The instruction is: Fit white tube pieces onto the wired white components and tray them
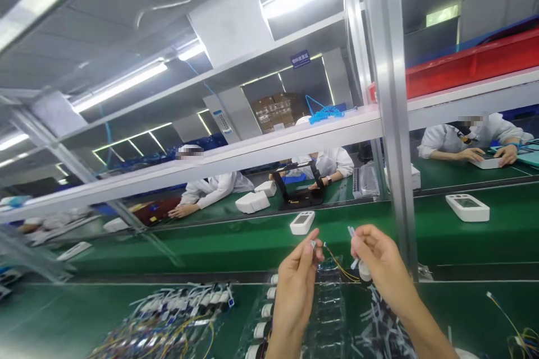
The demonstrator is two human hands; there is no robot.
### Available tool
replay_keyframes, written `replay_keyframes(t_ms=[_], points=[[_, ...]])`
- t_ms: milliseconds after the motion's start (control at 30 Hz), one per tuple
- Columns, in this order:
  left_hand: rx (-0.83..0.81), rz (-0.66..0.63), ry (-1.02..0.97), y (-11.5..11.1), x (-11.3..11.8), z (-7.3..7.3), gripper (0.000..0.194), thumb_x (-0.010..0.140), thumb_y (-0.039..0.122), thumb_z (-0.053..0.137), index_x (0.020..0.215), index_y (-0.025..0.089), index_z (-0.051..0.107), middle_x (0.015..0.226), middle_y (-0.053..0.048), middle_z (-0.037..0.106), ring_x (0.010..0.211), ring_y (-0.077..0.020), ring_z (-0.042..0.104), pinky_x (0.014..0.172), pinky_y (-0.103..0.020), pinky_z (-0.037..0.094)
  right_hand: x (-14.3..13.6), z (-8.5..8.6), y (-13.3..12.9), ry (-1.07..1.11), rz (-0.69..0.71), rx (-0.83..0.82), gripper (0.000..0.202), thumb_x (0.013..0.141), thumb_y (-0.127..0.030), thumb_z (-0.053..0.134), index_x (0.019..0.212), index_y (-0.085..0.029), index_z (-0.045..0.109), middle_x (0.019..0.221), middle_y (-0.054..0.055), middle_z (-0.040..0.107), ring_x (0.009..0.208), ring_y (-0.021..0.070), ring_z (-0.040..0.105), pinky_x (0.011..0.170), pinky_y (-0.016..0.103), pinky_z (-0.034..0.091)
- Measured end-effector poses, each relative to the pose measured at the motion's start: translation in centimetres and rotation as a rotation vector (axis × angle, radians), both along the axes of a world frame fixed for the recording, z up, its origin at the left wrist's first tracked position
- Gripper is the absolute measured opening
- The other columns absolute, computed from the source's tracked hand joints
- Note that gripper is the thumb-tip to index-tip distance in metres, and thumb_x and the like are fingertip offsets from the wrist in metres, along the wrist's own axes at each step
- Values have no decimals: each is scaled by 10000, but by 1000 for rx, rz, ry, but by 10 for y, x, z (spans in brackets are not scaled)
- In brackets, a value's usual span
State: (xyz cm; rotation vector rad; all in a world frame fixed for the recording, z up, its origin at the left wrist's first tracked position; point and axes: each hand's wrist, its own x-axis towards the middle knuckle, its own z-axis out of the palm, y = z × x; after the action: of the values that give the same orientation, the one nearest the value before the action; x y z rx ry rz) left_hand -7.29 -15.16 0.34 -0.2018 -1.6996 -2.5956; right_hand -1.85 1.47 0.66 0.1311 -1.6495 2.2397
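My left hand is raised over the bench, its thumb and fingers pinching a small whitish metallic-looking piece whose kind I cannot make out. To the right, my right hand is closed on a thin white strip. A white round part shows under its fingers. Thin yellow and dark wires run from beside that part toward the left hand and end in a small connector. Whether the left fingers touch this connector is unclear. The right palm is partly hidden.
Below lie a clear plastic tray with white round parts beside it, a pile of wired parts and scattered white strips. White devices sit on the green conveyor. A metal post rises at right. Co-workers sit opposite.
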Motion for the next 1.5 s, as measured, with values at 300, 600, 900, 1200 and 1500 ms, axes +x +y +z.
replay_keyframes(t_ms=[300,600,900,1200,1500], points=[[-95,5,105,6,21,8,455,636,478,986,971,203,849,812,-49,746,677,-99,623,674,-176,549,17,12,6,0,181,-204,531,853,-656,771,899,-191,517,656,-58,576,515,48,441,505,183,347],[-226,-20,215,1,35,21,335,699,401,956,930,192,833,980,-93,792,807,-160,705,772,-212,603,33,17,15,20,161,-191,463,852,-554,819,1046,-188,611,717,10,681,549,77,445,477,181,304],[-346,-98,545,24,45,78,112,822,300,817,894,215,828,923,-80,797,747,-182,720,692,-219,595,41,22,26,172,-247,-75,271,906,-456,789,927,-196,715,669,-43,489,562,70,350,496,181,326],[-400,-129,597,21,37,51,87,860,290,761,865,233,827,825,-58,785,637,-179,690,594,-227,536,42,34,15,208,-294,276,217,879,-402,798,828,-196,752,758,22,639,679,127,557,590,216,479],[-294,-170,562,20,41,53,68,845,197,754,843,223,817,760,-42,756,619,-175,659,530,-221,514,35,29,7,271,-374,414,153,873,-365,813,861,-214,792,782,41,702,645,143,590,531,239,478]])
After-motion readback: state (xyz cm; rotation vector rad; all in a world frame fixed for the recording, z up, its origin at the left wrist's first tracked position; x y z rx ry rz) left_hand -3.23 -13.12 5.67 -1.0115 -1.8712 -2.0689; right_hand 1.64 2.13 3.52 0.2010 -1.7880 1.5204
